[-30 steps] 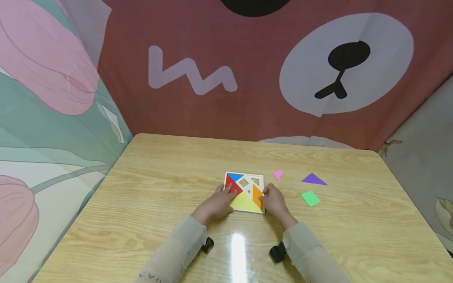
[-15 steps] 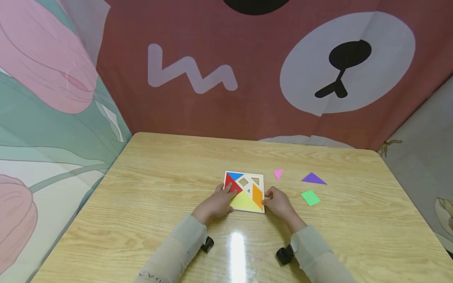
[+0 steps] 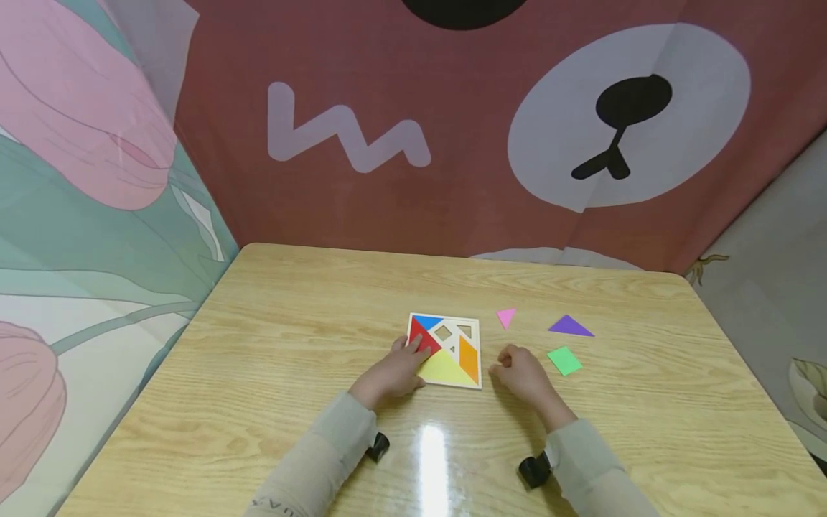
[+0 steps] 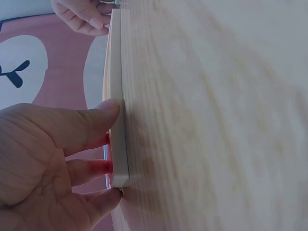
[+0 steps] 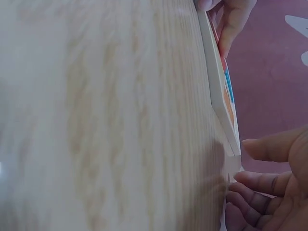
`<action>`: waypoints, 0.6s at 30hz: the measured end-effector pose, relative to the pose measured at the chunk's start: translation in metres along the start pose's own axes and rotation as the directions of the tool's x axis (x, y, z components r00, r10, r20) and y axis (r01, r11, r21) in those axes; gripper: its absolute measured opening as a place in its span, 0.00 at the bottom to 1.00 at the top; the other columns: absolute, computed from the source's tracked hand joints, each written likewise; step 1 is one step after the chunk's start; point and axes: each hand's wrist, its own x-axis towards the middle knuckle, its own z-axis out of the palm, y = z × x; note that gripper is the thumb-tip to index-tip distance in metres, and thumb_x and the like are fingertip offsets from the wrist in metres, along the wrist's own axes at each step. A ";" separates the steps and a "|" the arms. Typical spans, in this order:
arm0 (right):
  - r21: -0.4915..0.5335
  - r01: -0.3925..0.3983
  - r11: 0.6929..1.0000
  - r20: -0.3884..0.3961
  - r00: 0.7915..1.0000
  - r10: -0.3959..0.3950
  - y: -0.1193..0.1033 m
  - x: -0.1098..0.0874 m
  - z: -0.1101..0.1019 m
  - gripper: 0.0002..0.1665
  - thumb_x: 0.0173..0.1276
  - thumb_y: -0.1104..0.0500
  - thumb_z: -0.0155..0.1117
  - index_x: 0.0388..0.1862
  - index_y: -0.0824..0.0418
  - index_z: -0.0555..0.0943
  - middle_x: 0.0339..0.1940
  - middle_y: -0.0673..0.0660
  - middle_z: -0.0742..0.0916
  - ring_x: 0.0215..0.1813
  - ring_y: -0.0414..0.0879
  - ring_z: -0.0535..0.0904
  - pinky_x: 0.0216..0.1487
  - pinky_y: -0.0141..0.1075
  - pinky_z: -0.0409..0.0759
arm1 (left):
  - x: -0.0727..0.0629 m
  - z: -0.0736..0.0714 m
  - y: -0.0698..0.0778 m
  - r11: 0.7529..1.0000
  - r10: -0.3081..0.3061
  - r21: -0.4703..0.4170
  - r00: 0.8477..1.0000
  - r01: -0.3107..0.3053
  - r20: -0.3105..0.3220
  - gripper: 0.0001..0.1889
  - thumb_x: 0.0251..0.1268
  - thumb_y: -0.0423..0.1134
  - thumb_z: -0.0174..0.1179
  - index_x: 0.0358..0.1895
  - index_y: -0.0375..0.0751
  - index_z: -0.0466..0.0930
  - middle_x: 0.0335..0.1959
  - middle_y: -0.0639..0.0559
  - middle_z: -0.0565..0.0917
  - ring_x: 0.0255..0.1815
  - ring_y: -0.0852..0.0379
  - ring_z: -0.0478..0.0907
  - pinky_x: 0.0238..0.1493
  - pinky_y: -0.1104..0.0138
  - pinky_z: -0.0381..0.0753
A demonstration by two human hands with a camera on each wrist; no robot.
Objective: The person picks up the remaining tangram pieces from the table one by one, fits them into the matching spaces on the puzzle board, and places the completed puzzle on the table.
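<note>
A square tangram board (image 4: 116, 67) lies flat on the table. In it sit a blue triangle (image 3: 428, 321), a red triangle (image 3: 421, 332), a yellow triangle (image 3: 447, 369) and an orange parallelogram (image 3: 469, 360); several recesses at its upper right are bare. My left hand (image 3: 393, 369) holds the board's lower-left corner, fingertips on the red triangle and thumb against the near edge. Just right of the board, my right hand (image 3: 526, 375) hovers low with loosely bent fingers, thumb and index finger apart, nothing between them.
Loose on the table (image 3: 310, 309) to the right of the board are a pink triangle (image 3: 506, 317), a purple triangle (image 3: 571, 326) and a green square (image 3: 565, 360). A printed cloth (image 3: 465, 208) hangs behind the table's far edge.
My right hand has let go of the orange parallelogram and moved right, off the board toward the green square. My left hand has stayed on the board's corner.
</note>
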 end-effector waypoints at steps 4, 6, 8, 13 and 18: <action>-0.006 0.022 1.000 -0.027 0.999 -0.022 0.004 0.000 -0.002 0.15 0.53 0.61 0.60 0.35 0.71 0.74 0.30 0.60 0.76 0.33 0.50 0.72 0.38 0.44 0.71 | 0.000 0.000 0.000 1.000 0.003 -0.009 1.000 -0.003 -0.004 0.30 0.55 0.40 0.56 0.63 0.42 0.60 0.66 0.43 0.51 0.65 0.41 0.40 0.59 0.56 0.53; -0.016 0.050 0.999 -0.054 0.997 -0.050 0.008 -0.001 -0.004 0.14 0.52 0.61 0.60 0.33 0.71 0.74 0.29 0.60 0.76 0.32 0.51 0.72 0.37 0.44 0.70 | 0.000 0.000 0.000 1.000 0.005 -0.010 1.000 -0.005 -0.001 0.30 0.55 0.40 0.56 0.63 0.42 0.59 0.66 0.42 0.51 0.65 0.41 0.40 0.59 0.56 0.53; -0.039 0.080 0.996 -0.089 0.993 -0.083 0.011 -0.002 -0.006 0.14 0.52 0.60 0.60 0.31 0.71 0.74 0.27 0.60 0.76 0.31 0.51 0.72 0.35 0.43 0.71 | 0.000 0.000 0.000 1.000 0.006 -0.010 1.000 -0.006 0.002 0.30 0.56 0.40 0.56 0.63 0.42 0.59 0.66 0.42 0.51 0.65 0.41 0.40 0.59 0.56 0.53; -0.031 0.074 0.997 -0.088 0.993 -0.076 0.014 -0.005 -0.015 0.18 0.53 0.59 0.60 0.35 0.74 0.74 0.32 0.63 0.77 0.35 0.55 0.74 0.36 0.43 0.73 | 0.000 0.000 0.000 1.000 0.000 -0.014 1.000 0.000 0.007 0.30 0.56 0.40 0.56 0.63 0.42 0.59 0.66 0.43 0.50 0.65 0.41 0.40 0.59 0.56 0.53; -0.056 0.058 0.997 -0.078 0.995 -0.063 0.019 -0.006 -0.022 0.19 0.53 0.62 0.60 0.39 0.76 0.72 0.34 0.65 0.77 0.37 0.57 0.74 0.38 0.46 0.73 | 0.001 0.000 0.000 1.000 -0.008 -0.005 1.000 0.008 0.009 0.30 0.56 0.40 0.56 0.63 0.43 0.59 0.66 0.44 0.49 0.65 0.42 0.40 0.59 0.56 0.53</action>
